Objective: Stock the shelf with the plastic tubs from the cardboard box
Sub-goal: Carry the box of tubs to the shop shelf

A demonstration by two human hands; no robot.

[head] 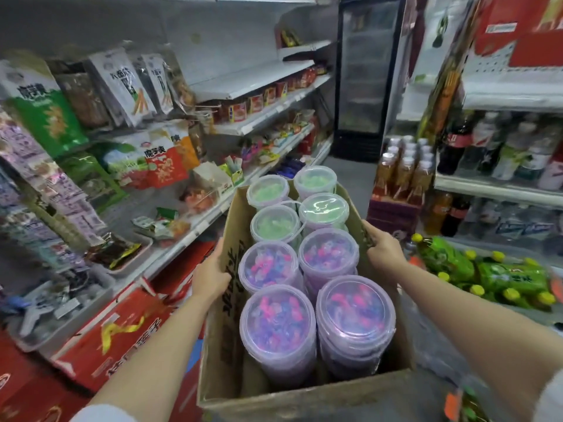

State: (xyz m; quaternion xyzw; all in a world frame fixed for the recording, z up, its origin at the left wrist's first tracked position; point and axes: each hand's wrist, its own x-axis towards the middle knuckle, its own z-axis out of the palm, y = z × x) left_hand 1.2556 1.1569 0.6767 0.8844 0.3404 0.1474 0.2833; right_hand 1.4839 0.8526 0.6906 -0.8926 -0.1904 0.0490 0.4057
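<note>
An open cardboard box (292, 394) fills the lower middle of the head view. Several clear plastic tubs with lids stand upright in it in two rows. The near ones hold pink and purple pieces (277, 322), the far ones green pieces (323, 209). My left hand (210, 277) grips the box's left wall. My right hand (384, 252) grips its right wall. The shelf (195, 229) runs along the left, with white boards and snack bags on it.
Red cartons (122, 333) lie on the floor under the left shelf. Green bottle packs (487, 272) sit low on the right. Drink bottles (405, 175) and a drinks shelf stand at right. A dark glass-door fridge (362, 77) closes the aisle's far end.
</note>
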